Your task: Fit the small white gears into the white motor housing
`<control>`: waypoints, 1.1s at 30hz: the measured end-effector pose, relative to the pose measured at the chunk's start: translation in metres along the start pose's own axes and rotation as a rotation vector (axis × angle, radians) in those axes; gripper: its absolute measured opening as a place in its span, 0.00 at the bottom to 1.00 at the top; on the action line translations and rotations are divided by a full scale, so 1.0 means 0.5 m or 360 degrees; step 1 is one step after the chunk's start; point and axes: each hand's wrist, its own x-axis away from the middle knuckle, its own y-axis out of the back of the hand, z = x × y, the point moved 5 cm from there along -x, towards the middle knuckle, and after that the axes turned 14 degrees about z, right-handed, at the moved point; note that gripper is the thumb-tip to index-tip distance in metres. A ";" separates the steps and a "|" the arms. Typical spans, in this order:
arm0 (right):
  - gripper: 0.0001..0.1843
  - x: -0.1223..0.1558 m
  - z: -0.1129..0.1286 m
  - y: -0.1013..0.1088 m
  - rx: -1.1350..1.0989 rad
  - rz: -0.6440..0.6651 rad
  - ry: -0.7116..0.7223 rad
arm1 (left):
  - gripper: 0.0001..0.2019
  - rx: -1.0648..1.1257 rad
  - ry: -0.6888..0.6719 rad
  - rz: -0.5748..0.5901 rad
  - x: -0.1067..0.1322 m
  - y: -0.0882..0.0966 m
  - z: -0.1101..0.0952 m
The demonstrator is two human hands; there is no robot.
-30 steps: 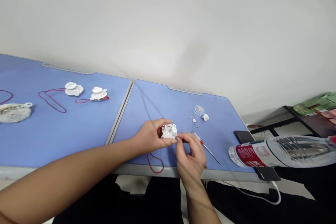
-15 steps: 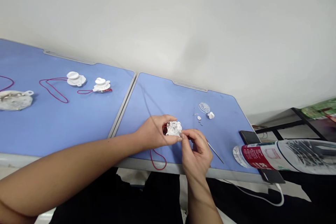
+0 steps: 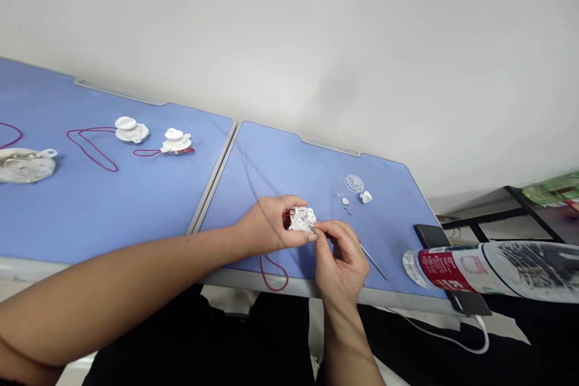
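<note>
"White round casing [image 3: 302, 219], insides showing: where is it?"

"Over the near part of the right tabletop [image 3: 271, 157], in the left hand [image 3: 271, 223]. Thumb and fingers grip its rim from the left."

"And the right hand [image 3: 341, 259]?"

"Thumb and index fingertip are pressed together at the casing's right edge. I can't tell whether they pinch something small there."

"What's that red loop?"

"Red cord [image 3: 287, 278], below the left hand, at the near edge of the tabletop."

"Anything by the right hand?"

"Thin metal shaft [image 3: 373, 262] to its right; the other end is hidden behind the hand. Farther off lie a clear perforated disc [image 3: 354, 183], a white knob [image 3: 366, 197] just beside it, and a small white piece [image 3: 345, 201] near some tiny metal bits [image 3: 347, 211]."

"Far right?"

"Clear bottle [image 3: 493, 268] with a red-and-white label, partly covering a dark phone [image 3: 432, 235]."

"And on the left tabletop [image 3: 136, 211]?"

"Two white knobbed units, one farther left [image 3: 131, 131] and one nearer the seam [image 3: 177, 142], each with red cord. Another round casing [image 3: 27, 166] lies at the left edge."
</note>
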 end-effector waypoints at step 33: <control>0.10 0.005 0.014 -0.001 0.0196 -0.0036 0.0222 | 0.24 -0.0066 -0.0098 -0.0070 0.002 -0.001 0.006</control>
